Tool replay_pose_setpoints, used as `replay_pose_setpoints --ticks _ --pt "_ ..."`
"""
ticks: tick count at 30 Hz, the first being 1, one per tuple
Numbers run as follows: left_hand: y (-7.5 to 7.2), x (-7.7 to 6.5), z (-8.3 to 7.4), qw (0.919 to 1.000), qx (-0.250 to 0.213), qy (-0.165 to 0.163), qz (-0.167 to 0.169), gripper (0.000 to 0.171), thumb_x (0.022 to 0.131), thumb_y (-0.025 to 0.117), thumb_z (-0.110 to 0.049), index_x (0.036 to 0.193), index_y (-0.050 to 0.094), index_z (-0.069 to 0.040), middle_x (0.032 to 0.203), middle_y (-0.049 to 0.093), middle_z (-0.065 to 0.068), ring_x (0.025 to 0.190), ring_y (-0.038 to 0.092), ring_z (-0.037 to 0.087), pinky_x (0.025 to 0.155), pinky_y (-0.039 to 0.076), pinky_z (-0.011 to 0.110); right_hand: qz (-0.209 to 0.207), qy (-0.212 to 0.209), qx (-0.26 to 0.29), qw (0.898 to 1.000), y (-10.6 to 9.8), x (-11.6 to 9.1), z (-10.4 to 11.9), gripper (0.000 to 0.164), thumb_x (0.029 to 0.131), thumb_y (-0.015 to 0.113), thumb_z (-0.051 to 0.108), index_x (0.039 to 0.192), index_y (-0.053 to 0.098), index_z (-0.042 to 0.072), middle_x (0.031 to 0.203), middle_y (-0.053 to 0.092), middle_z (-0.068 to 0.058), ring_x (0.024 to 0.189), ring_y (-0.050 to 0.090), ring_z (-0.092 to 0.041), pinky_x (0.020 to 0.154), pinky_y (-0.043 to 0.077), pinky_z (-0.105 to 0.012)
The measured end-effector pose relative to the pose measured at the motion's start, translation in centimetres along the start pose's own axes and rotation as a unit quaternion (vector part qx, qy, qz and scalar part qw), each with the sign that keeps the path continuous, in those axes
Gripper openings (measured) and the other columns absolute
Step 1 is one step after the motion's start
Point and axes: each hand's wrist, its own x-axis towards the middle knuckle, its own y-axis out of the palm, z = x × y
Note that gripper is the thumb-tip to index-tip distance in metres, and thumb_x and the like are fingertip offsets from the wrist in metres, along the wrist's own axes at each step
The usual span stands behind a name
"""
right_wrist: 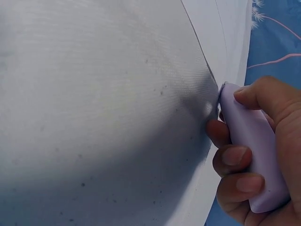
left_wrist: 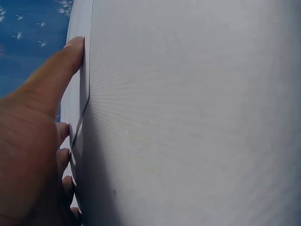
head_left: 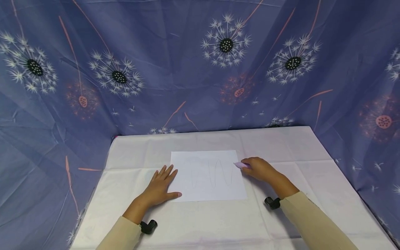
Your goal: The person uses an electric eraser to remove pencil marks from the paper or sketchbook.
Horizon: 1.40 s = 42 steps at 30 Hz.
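Meanwhile, the curled right hand point(head_left: 259, 169) is gripping a lilac tool point(head_left: 242, 165), likely light, stiff and best held mid-body, at the right edge of the paper point(head_left: 190, 159); the splayed left hand point(head_left: 160, 189) is resting opposite.

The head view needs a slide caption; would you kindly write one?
A wavy line on paper between a spread left hand and a right hand gripping a lilac tool.

Paper point(head_left: 204, 178): bearing a faint zigzag line point(head_left: 214, 186) with tall peaks, forming no clearly readable letter or number
Lilac tool point(right_wrist: 251, 146): showing no readable brand or label
Blue cloth point(head_left: 175, 69): carrying no readable words
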Motion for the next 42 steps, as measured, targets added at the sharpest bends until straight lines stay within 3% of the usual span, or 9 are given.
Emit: replay_pose_setpoints --ticks 7,16,25,32,38,42 --pt "0.01 0.02 0.05 1.0000 -0.008 0.005 0.000 0.096 0.084 0.074 -0.058 0.157 0.036 -0.011 0.168 0.024 0.015 0.156 0.015 0.042 0.124 0.011 0.065 -0.003 0.009 0.000 1.000 -0.14 -0.04 0.23 0.035 0.096 0.067 0.020 0.125 0.069 0.000 0.116 0.074 -0.015 0.105 0.069 -0.032 0.095 0.055 -0.052" --pt "-0.23 0.25 0.03 0.9993 -0.005 -0.013 0.034 0.097 0.086 0.070 -0.062 0.160 0.030 -0.014 0.171 0.016 0.011 0.159 0.007 0.039 0.126 0.006 0.063 0.014 0.018 0.010 1.000 -0.32 0.01 0.44 0.037 0.096 0.066 0.021 0.126 0.069 0.000 0.116 0.074 -0.015 0.105 0.069 -0.031 0.094 0.055 -0.051" --pt "-0.02 0.15 0.25 0.9993 -0.012 -0.013 0.032 0.097 0.086 0.070 -0.062 0.160 0.030 -0.015 0.171 0.015 0.010 0.159 0.006 0.038 0.126 0.004 0.063 0.002 0.018 0.004 1.000 0.07 0.60 -0.04 0.033 0.097 0.066 0.020 0.124 0.069 0.001 0.114 0.075 -0.015 0.106 0.070 -0.032 0.095 0.055 -0.052" --pt "-0.08 0.18 0.17 0.9992 -0.010 -0.017 0.035 0.097 0.086 0.070 -0.063 0.160 0.030 -0.015 0.171 0.015 0.010 0.159 0.006 0.038 0.126 0.004 0.062 0.021 0.019 0.023 0.999 -0.16 0.33 0.16 0.036 0.096 0.066 0.020 0.126 0.068 -0.001 0.114 0.074 -0.014 0.095 0.068 -0.023 0.088 0.057 -0.047" --pt "-0.15 0.01 -0.01 0.9993 -0.009 -0.015 0.034 0.097 0.086 0.070 -0.062 0.160 0.030 -0.014 0.171 0.015 0.011 0.159 0.007 0.038 0.126 0.004 0.062 0.005 0.015 0.008 1.000 -0.02 0.34 0.17 0.034 0.097 0.065 0.020 0.125 0.069 0.001 0.115 0.074 -0.014 0.104 0.069 -0.030 0.093 0.055 -0.050" --pt "-0.20 -0.04 -0.14 0.9991 -0.011 -0.017 0.037 0.097 0.087 0.069 -0.061 0.161 0.029 -0.013 0.171 0.015 0.011 0.159 0.006 0.038 0.127 0.003 0.062 0.014 0.015 0.027 0.999 0.07 0.00 0.37 0.035 0.097 0.067 0.020 0.126 0.069 0.000 0.114 0.074 -0.013 0.097 0.068 -0.024 0.089 0.056 -0.047"
